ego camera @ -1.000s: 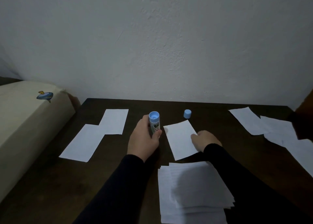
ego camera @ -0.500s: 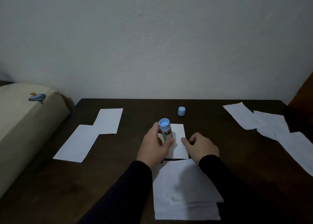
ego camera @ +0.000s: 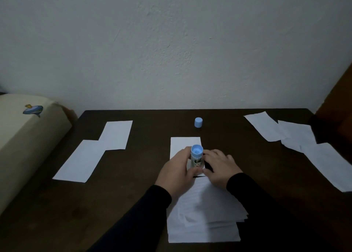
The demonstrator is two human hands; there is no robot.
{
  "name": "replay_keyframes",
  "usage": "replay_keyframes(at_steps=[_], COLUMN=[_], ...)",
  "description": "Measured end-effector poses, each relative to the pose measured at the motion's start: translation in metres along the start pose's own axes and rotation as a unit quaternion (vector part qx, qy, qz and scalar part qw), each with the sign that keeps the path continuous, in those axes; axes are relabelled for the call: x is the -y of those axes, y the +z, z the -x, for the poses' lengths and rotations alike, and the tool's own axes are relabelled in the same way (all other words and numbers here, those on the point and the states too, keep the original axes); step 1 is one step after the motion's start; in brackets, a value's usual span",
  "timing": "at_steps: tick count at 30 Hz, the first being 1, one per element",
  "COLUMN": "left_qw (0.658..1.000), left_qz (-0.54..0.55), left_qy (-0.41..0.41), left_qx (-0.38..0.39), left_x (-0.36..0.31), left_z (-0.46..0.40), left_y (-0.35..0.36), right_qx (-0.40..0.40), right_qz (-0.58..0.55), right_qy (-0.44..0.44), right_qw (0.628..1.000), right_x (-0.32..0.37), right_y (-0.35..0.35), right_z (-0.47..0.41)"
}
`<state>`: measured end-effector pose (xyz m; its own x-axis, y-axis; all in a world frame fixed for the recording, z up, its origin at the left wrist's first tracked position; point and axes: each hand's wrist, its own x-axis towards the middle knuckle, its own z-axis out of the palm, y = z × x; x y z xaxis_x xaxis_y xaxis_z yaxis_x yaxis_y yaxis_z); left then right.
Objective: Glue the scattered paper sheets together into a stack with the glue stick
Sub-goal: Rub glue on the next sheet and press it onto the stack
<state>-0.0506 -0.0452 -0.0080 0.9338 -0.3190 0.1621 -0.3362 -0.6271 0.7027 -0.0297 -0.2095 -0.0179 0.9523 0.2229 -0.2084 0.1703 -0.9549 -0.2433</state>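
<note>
- Your left hand (ego camera: 176, 172) has its fingers (ego camera: 196, 170) curled round the uncapped blue-and-white glue stick (ego camera: 196, 157), upright at frame centre.
- Your right hand (ego camera: 221, 167) rests beside it with relaxed fingers, holding nothing, on a single white paper sheet (ego camera: 185, 144).
- The messy stack of white sheets (ego camera: 202, 219) lies just below on the dark wooden table (ego camera: 122, 200).
- The small blue cap (ego camera: 198, 122) stands above; loose white sheets lie at left (ego camera: 95, 150) and right (ego camera: 297, 137).

home bedroom, mattress (ego camera: 22, 137), dark desk (ego camera: 133, 194)
</note>
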Motion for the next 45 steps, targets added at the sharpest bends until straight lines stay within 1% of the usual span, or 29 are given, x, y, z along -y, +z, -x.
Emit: replay_keyframes(at_steps=[2, 7, 12, 14, 15, 18, 20, 24, 25, 27, 29, 31, 32, 33, 35, 37, 39, 41, 43, 45], left_qw=[1.000, 0.997, 0.995, 0.994, 0.991, 0.965, 0.947, 0.909, 0.903, 0.904, 0.896, 0.881, 0.882, 0.890, 0.910, 0.922, 0.939, 0.949, 0.953, 0.954], left_qz=[-0.024, -0.045, -0.027, 0.011, 0.047, 0.170, 0.216, 0.326, 0.341, 0.342, 0.345, 0.359, 0.351, 0.326, 0.269, 0.234, 0.167, 0.118, 0.109, 0.102], left_qy=[0.000, -0.058, -0.093, -0.104, -0.112, -0.125, -0.119, -0.140, -0.143, -0.152, -0.175, -0.204, -0.218, -0.230, -0.245, -0.253, -0.252, -0.243, -0.235, -0.240], left_qx=[0.003, -0.004, -0.002, -0.027, -0.051, -0.156, -0.207, -0.220, -0.217, -0.208, -0.219, -0.231, -0.228, -0.221, -0.201, -0.178, -0.163, -0.161, -0.156, -0.149], left_x=[0.003, 0.016, 0.031, 0.033, 0.032, 0.028, 0.026, 0.027, 0.029, 0.033, 0.039, 0.041, 0.042, 0.044, 0.048, 0.054, 0.060, 0.062, 0.061, 0.059], left_z=[-0.001, -0.003, 0.000, 0.001, 0.001, -0.001, -0.005, -0.008, -0.007, -0.007, -0.008, -0.008, -0.009, -0.010, -0.013, -0.016, -0.018, -0.018, -0.018, -0.018], left_y=[-0.002, -0.020, -0.038, -0.040, -0.042, -0.050, -0.057, -0.063, -0.062, -0.060, -0.056, -0.052, -0.048, -0.044, -0.036, -0.031, -0.027, -0.026, -0.024, -0.023], right_qx=[0.006, 0.020, 0.022, 0.029, 0.034, 0.035, 0.024, 0.028, 0.033, 0.027, -0.021, -0.078, -0.082, -0.066, -0.008, 0.018, 0.008, -0.008, -0.019, -0.029], right_qz=[-0.002, 0.001, 0.000, 0.002, 0.005, 0.033, 0.056, 0.099, 0.114, 0.140, 0.133, 0.098, 0.078, 0.061, 0.038, 0.031, 0.031, 0.037, 0.050, 0.054], right_qy=[0.006, 0.011, 0.011, 0.015, 0.019, 0.028, 0.037, 0.073, 0.089, 0.119, 0.128, 0.103, 0.077, 0.047, 0.019, 0.044, 0.086, 0.129, 0.149, 0.150], right_qw=[1.000, 1.000, 1.000, 0.999, 0.999, 0.998, 0.997, 0.992, 0.989, 0.983, 0.983, 0.987, 0.991, 0.995, 0.999, 0.998, 0.996, 0.991, 0.987, 0.987], right_x=[0.001, 0.001, 0.001, 0.002, 0.003, 0.009, 0.013, 0.022, 0.025, 0.030, 0.030, 0.024, 0.018, 0.013, 0.003, -0.001, 0.000, 0.004, 0.005, 0.005], right_y=[0.000, 0.001, 0.001, -0.001, -0.001, -0.001, 0.000, -0.003, -0.004, -0.006, -0.006, -0.005, -0.004, -0.002, 0.002, 0.007, 0.010, 0.011, 0.011, 0.012], right_z=[-0.001, -0.003, -0.002, -0.002, -0.002, 0.000, 0.002, 0.003, 0.002, -0.001, -0.004, -0.006, -0.007, -0.008, -0.008, -0.010, -0.012, -0.012, -0.011, -0.010])
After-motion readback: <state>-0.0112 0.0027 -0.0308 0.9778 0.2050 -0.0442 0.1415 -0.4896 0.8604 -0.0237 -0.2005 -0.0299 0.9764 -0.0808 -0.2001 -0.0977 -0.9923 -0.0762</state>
